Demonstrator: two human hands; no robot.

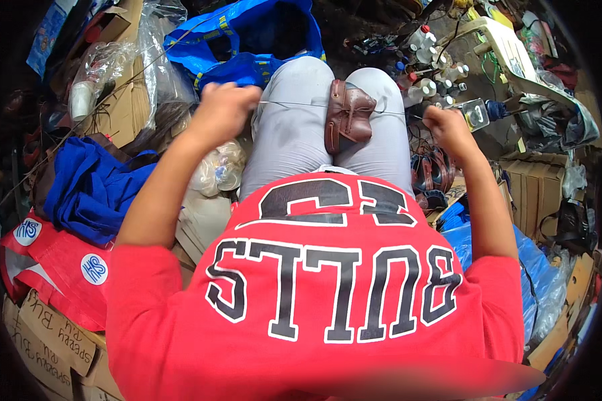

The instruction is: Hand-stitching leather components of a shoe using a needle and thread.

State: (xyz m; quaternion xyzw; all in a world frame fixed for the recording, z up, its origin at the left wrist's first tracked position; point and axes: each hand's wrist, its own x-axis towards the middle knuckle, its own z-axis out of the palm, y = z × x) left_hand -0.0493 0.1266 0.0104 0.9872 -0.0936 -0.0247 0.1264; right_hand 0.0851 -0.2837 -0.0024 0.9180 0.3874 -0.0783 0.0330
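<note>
A brown leather shoe [354, 120] rests between my thighs, close to the knees. A thin dark thread [291, 104] runs out from both sides of it, nearly straight across my grey trousers. To the left of the shoe my left hand [226, 110] is closed around one end of the thread, raised beside my knee. My right hand [450, 130] pinches the other end, out past my right thigh. Neither hand touches the shoe. Whether a needle or tool is inside either fist cannot be made out.
A blue bag [247, 40] lies open beyond my knees. Several small bottles [425, 87] stand at the far right, near a pale plastic chair [505, 50]. More brown shoes [433, 167] sit beside my right thigh. Blue cloth [93, 187] and flattened cardboard [127, 87] are on the left.
</note>
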